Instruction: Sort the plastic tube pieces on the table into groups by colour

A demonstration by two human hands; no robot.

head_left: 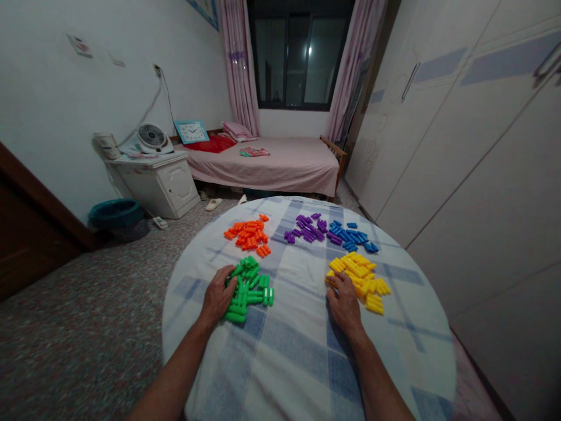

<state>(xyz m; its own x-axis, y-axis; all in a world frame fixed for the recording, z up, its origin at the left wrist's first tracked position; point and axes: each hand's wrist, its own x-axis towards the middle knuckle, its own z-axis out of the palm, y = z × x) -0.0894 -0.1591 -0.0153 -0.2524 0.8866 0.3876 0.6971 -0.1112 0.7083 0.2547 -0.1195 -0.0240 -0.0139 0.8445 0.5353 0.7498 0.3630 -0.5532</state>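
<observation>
My left hand (218, 296) rests against the left side of a pile of green plastic pieces (248, 296). Its thumb and fingers are apart and touch the pile's edge. On the other side, my right hand (344, 299) lies at the left edge of a heap of yellow plastic pieces (360, 273), fingers slightly bent and spread over the nearest ones. Beyond the green pile sit orange pieces (251, 235). Purple pieces (309, 229) lie at the far middle, touching or close to a group of blue pieces (352, 236).
All the piles lie on a round table with a blue-and-white checked cloth (298, 351). Behind it stands a bed (272, 166). A white cabinet with a fan (153, 137) and a teal bin (114, 214) are at left; a tall wardrobe (438, 158) rises at right.
</observation>
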